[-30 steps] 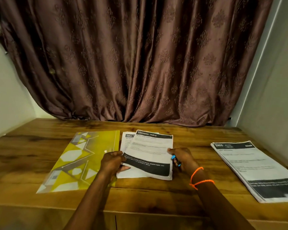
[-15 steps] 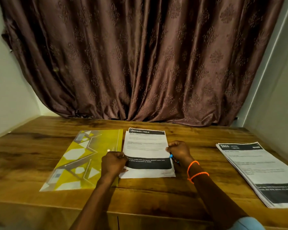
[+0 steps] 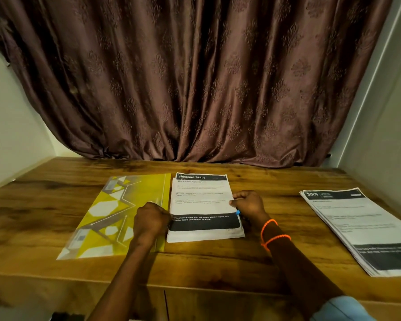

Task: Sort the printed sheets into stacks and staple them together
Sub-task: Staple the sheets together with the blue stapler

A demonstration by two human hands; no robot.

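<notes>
Partly hidden, a blue object [image 3: 238, 212] sat in the curled right hand [image 3: 249, 205]; left hand [image 3: 151, 220] fisted at sheets [image 3: 203, 205], grip unclear; wooden desk [image 3: 276, 181], curtain [image 3: 195, 77] at 12 o'clock.

Wooden bench [image 3: 276, 181] with dark grain, set in a pale-walled nook. Brown patterned curtain [image 3: 195, 77] hanging across the back, folds reaching down to the bench's far edge. Plain walls [image 3: 380, 112] left and right. Dim, warm light.
</notes>
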